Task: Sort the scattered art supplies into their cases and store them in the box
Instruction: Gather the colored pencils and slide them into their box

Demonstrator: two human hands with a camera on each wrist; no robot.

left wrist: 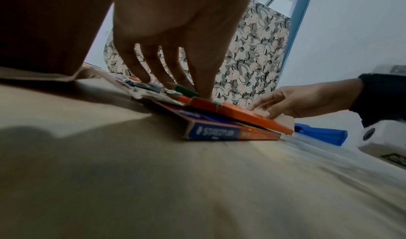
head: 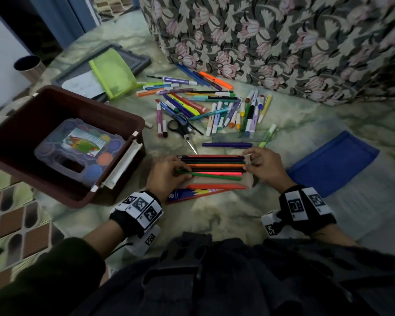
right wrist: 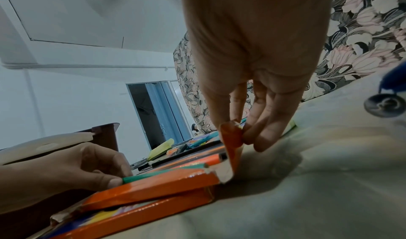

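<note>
The left hand pinches the butt of a slim green colouring pencil, steering it into the flat orange cardboard pencil tray. The pencil lies crosswise, tip toward the right hand, which pinches the tray's end flap open, likely steadying it.

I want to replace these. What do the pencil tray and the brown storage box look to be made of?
Pencil tray: likely cardboard, glossy orange outside, raw grey-brown inside, with a torn flap edge. Brown storage box: seemingly moulded plastic, smooth and slightly shiny, with rounded corners and a white clip-on latch.
</note>
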